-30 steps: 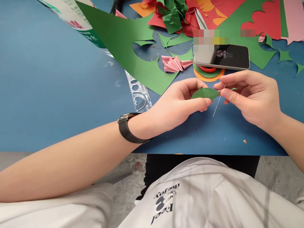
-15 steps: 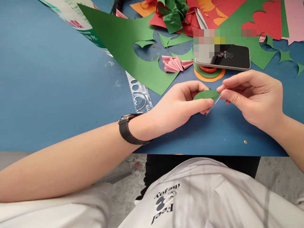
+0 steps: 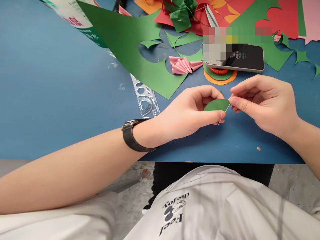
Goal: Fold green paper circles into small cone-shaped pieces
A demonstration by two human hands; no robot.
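Note:
Between the thumb and fingers of my left hand (image 3: 191, 113) is a small green paper piece (image 3: 215, 104) with a curved edge. My right hand (image 3: 266, 100) pinches a thin pale stick or wire (image 3: 227, 109) between thumb and fingertips. The stick slants down to the left, along the right end of the green piece, and its lower tip shows just below my left fingertips. Whether it pierces or only touches the paper I cannot tell.
Beyond my hands lie a phone (image 3: 246, 58), round green and orange paper pieces, scissors (image 3: 211, 16) and folded pink paper (image 3: 182, 65). A large green sheet (image 3: 130, 43) partly covers a clear ruler (image 3: 144, 100) at the left. Paper scraps lie at the back.
The green piece has tilted so more of its face shows. My right hand has shifted slightly left, and the stick now stands closer to the paper's end.

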